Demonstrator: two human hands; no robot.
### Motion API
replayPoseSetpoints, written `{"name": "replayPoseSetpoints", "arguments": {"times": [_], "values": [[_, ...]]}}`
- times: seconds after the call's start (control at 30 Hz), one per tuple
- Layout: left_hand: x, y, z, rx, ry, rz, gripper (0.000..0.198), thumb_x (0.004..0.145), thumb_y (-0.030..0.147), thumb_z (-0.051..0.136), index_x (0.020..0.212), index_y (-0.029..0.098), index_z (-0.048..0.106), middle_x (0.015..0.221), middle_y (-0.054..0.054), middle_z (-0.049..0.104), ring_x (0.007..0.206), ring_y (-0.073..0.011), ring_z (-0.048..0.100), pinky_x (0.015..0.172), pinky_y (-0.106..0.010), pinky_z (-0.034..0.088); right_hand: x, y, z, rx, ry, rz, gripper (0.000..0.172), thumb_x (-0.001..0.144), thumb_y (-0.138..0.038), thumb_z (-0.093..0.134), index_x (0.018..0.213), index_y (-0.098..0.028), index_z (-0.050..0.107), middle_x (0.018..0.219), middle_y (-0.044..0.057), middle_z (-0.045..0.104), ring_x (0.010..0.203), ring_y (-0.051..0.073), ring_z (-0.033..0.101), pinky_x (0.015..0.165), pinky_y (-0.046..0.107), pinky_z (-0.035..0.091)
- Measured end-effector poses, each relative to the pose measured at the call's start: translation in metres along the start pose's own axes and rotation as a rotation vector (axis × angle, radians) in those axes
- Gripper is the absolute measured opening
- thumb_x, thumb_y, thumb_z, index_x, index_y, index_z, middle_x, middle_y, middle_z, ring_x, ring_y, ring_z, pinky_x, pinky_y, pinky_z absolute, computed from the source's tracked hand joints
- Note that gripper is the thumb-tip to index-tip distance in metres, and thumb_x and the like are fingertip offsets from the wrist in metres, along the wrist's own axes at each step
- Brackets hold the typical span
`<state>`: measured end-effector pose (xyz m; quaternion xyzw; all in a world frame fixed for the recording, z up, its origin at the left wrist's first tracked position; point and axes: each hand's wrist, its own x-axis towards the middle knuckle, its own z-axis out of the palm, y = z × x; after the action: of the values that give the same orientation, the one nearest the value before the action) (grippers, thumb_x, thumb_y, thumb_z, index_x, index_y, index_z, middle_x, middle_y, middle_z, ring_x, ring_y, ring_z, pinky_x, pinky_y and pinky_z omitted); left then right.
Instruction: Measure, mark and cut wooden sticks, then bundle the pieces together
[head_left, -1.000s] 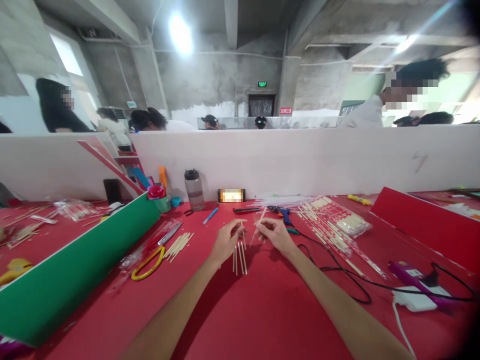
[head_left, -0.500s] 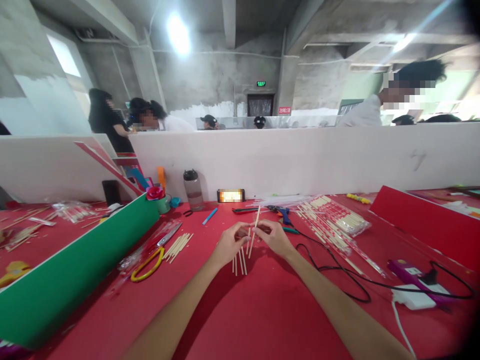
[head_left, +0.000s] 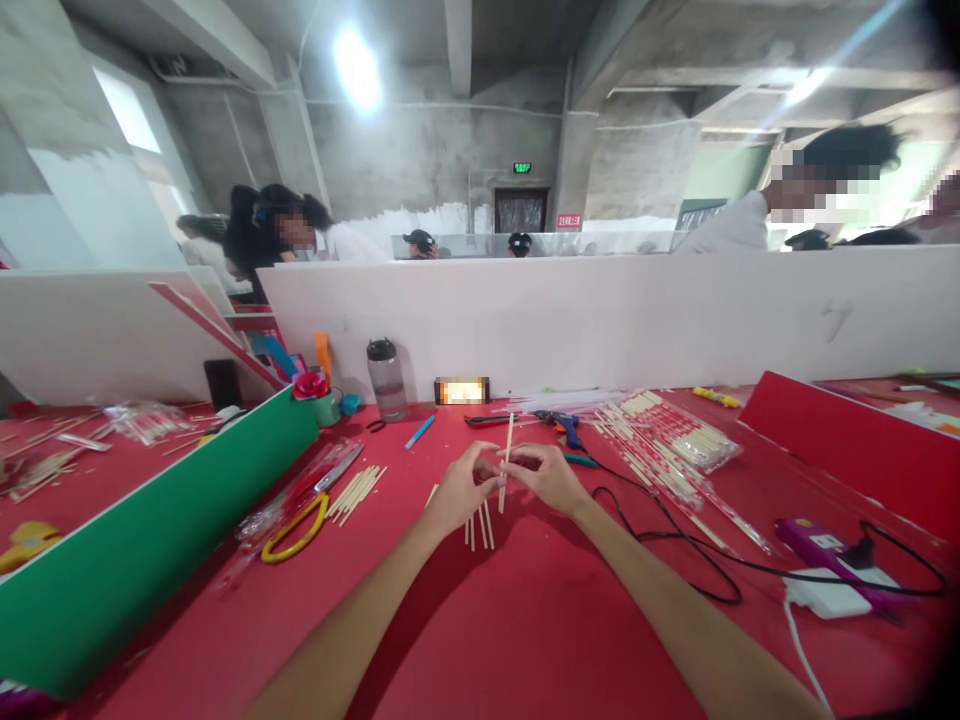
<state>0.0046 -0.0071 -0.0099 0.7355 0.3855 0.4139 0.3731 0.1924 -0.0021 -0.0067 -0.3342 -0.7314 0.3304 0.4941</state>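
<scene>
Both my hands meet over the middle of the red table (head_left: 525,620). My left hand (head_left: 455,490) is closed in a pinch on thin wooden sticks (head_left: 480,525) that hang down to the table. My right hand (head_left: 549,476) pinches one longer wooden stick (head_left: 508,438) that stands almost upright between the two hands. The fingertips of both hands nearly touch around it.
Yellow-handled scissors (head_left: 300,525) and loose sticks (head_left: 358,490) lie to the left, beside a green board (head_left: 150,540). A blue glue gun (head_left: 566,428), wrapped stick packs (head_left: 675,440), a black cable (head_left: 675,545) and a power strip (head_left: 832,595) lie right. A bottle (head_left: 387,380) stands by the white partition (head_left: 600,320).
My hands have come closer together. The long stick in my right hand has swung from tilted to nearly upright. People behind the partition at the left have moved.
</scene>
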Motion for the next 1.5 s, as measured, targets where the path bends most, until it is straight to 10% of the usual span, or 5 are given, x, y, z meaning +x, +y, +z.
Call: {"name": "replayPoseSetpoints", "arguments": {"times": [1.0,1.5], "values": [[-0.003,-0.007,0.004,0.079,-0.161,-0.056,0.047,0.081,0.038,0.067,0.122,0.022,0.051,0.090,-0.006,0.076,0.086,-0.0223,0.071,0.078,-0.030,0.051,0.002,0.003,-0.003,0.031,-0.164,0.121,0.027,0.080,-0.041,0.066,0.077,-0.015,0.073,0.070,0.003,0.070,0.065,0.018,0.063,0.065,0.027,0.050],[-0.002,-0.005,0.014,-0.296,-0.225,-0.346,0.049,0.081,0.060,0.059,0.098,0.014,0.057,0.089,-0.009,0.072,0.067,-0.0174,0.069,0.065,-0.032,0.056,0.004,0.014,0.000,0.411,0.124,0.339,0.036,0.062,-0.048,0.081,0.076,-0.015,0.073,0.073,0.004,0.070,0.066,0.017,0.063,0.071,0.032,0.054]]}}
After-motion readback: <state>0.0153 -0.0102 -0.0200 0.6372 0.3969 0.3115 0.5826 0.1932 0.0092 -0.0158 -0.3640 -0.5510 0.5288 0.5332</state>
